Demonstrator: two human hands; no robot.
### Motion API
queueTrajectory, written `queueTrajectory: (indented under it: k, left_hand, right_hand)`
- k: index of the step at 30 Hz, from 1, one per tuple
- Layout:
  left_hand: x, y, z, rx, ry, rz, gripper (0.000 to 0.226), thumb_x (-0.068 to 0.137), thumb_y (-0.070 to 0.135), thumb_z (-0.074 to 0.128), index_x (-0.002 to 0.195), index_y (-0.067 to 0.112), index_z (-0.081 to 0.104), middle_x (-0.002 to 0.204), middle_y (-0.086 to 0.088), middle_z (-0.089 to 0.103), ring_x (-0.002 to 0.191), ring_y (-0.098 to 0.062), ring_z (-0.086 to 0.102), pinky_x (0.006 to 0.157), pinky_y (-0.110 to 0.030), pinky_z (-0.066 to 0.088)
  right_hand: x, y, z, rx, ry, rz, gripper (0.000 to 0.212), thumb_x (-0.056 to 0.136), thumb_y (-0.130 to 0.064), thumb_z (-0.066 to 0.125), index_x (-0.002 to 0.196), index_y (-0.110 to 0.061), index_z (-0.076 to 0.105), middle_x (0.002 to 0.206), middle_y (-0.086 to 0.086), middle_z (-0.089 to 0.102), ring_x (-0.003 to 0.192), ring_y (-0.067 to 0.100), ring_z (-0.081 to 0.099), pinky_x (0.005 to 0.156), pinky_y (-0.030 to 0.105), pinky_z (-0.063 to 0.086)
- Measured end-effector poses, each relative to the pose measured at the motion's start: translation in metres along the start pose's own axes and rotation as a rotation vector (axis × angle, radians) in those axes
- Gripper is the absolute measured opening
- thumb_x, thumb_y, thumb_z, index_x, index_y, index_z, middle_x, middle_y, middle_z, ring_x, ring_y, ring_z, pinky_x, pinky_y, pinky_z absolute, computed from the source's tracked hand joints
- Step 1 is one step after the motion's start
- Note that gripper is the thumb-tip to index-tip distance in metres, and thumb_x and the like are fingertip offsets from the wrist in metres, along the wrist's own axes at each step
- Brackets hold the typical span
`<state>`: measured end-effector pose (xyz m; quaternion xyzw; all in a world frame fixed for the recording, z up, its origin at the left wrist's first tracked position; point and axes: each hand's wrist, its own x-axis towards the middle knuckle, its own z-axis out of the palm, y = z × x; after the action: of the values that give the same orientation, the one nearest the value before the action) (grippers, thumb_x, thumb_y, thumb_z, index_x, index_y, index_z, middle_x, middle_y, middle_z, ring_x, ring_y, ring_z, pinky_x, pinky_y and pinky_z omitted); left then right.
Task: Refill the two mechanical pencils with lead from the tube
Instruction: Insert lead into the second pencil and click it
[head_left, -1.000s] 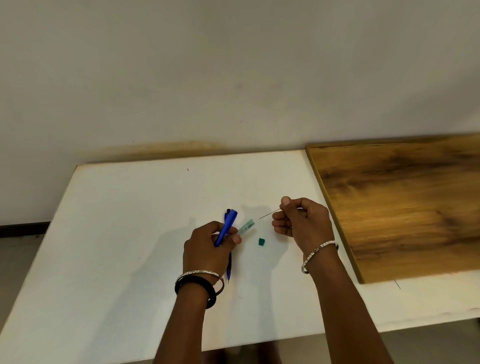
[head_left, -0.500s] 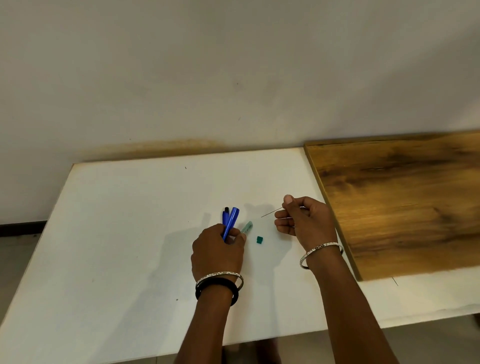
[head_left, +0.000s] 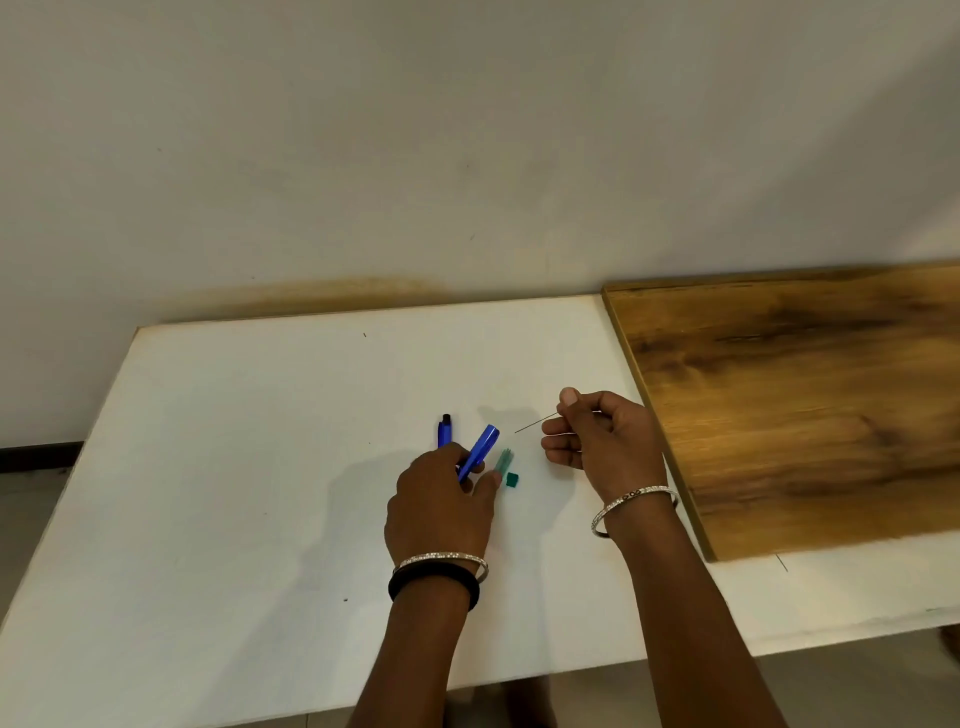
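Observation:
My left hand (head_left: 441, 506) grips a blue mechanical pencil (head_left: 479, 451), tilted up and to the right. The green-tinted lead tube (head_left: 504, 461) lies on the white table (head_left: 234, 467) at my left thumb; whether the thumb touches it I cannot tell. Its small green cap (head_left: 512, 480) rests just beside it. A second blue pencil (head_left: 444, 431) with a black end lies on the table behind my left hand, mostly hidden. My right hand (head_left: 597, 436) pinches a thin lead stick (head_left: 535, 422) that points left toward the held pencil.
A brown wooden board (head_left: 805, 405) lies on the table to the right of my right hand. A pale wall (head_left: 467, 156) stands behind the table. The table's front edge runs near my forearms, with floor below.
My left hand has tilted the blue pencil further right and set the lead tube down near the cap. My right hand and the lead have hardly moved.

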<state>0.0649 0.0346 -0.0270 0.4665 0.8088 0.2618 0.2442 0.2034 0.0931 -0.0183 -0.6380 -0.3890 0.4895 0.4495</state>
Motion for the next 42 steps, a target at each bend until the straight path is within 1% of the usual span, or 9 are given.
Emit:
queueTrajectory:
  k: [2,4,8,15,19,26,32,39,42]
  left_hand:
    - [0.000,0.003,-0.001,-0.017,0.016,0.059,0.025,0.083,0.049,0.063,0.086,0.024,0.066,0.078,0.005,0.063,0.062,-0.011,0.052,0.053,-0.017,0.033]
    - [0.001,0.004,-0.002,-0.065,0.005,0.118,0.029,0.085,0.051,0.059,0.084,0.023,0.065,0.071,0.003,0.060,0.058,-0.010,0.049,0.051,-0.014,0.030]
    - [0.002,0.006,0.000,-0.141,-0.028,0.199,0.026,0.088,0.046,0.057,0.096,0.024,0.068,0.063,0.011,0.051,0.055,-0.008,0.046,0.053,-0.011,0.029]
    - [0.004,0.003,-0.004,-0.218,-0.008,0.244,0.021,0.088,0.038,0.061,0.100,0.024,0.071,0.072,0.010,0.059,0.063,-0.004,0.052,0.060,-0.009,0.033]
    - [0.005,0.003,-0.004,-0.217,-0.007,0.240,0.022,0.088,0.037,0.061,0.101,0.022,0.071,0.077,0.006,0.064,0.067,-0.008,0.054,0.064,-0.008,0.034]
    - [0.005,0.002,-0.002,-0.211,-0.005,0.227,0.023,0.088,0.038,0.061,0.102,0.022,0.070,0.079,0.006,0.064,0.067,-0.008,0.053,0.063,-0.008,0.033]
    - [0.005,0.001,-0.001,-0.207,-0.009,0.222,0.022,0.088,0.039,0.061,0.101,0.024,0.070,0.078,0.006,0.064,0.067,-0.009,0.053,0.061,-0.009,0.034]
    - [0.005,0.001,-0.001,-0.196,-0.024,0.224,0.019,0.087,0.042,0.061,0.098,0.029,0.070,0.070,0.012,0.060,0.061,-0.004,0.052,0.056,-0.011,0.032]
    - [0.006,0.000,-0.002,-0.227,-0.041,0.204,0.020,0.087,0.044,0.061,0.098,0.030,0.071,0.068,0.013,0.060,0.064,-0.004,0.055,0.057,-0.012,0.036]
  right_hand:
    - [-0.001,-0.003,0.001,0.031,0.012,-0.032,0.024,0.092,-0.026,0.063,0.089,-0.003,0.066,0.073,0.012,0.073,0.063,0.026,0.072,0.060,0.034,0.061]
    - [-0.002,-0.006,0.001,0.066,0.022,-0.072,0.023,0.092,-0.027,0.062,0.089,-0.004,0.066,0.071,0.011,0.073,0.060,0.025,0.071,0.057,0.032,0.061]
    - [-0.002,-0.009,-0.001,0.088,0.059,-0.158,0.022,0.093,-0.027,0.061,0.089,-0.006,0.065,0.068,0.008,0.072,0.056,0.021,0.069,0.053,0.030,0.059]
    - [-0.001,-0.012,-0.004,0.087,0.052,-0.233,0.018,0.093,-0.025,0.060,0.087,-0.008,0.064,0.067,0.007,0.071,0.054,0.021,0.068,0.050,0.029,0.058]
    - [-0.002,-0.012,-0.004,0.047,0.009,-0.249,0.018,0.094,-0.025,0.059,0.089,-0.008,0.064,0.068,0.005,0.071,0.056,0.019,0.068,0.051,0.027,0.057]
    - [-0.002,-0.011,-0.004,0.011,-0.016,-0.269,0.022,0.093,-0.026,0.059,0.092,-0.005,0.063,0.071,0.006,0.072,0.059,0.019,0.069,0.051,0.026,0.056]
    - [-0.002,-0.007,-0.002,-0.056,-0.025,-0.300,0.020,0.093,-0.027,0.059,0.090,-0.008,0.064,0.071,0.004,0.072,0.060,0.017,0.069,0.052,0.026,0.058]
    - [-0.005,-0.005,-0.001,-0.141,-0.179,-0.299,0.017,0.087,-0.028,0.068,0.089,-0.012,0.071,0.076,0.004,0.073,0.064,0.017,0.071,0.056,0.030,0.060]
    - [-0.005,-0.004,0.000,-0.218,-0.247,-0.269,0.023,0.087,-0.033,0.066,0.097,-0.013,0.074,0.082,0.002,0.074,0.070,0.015,0.071,0.062,0.033,0.061]
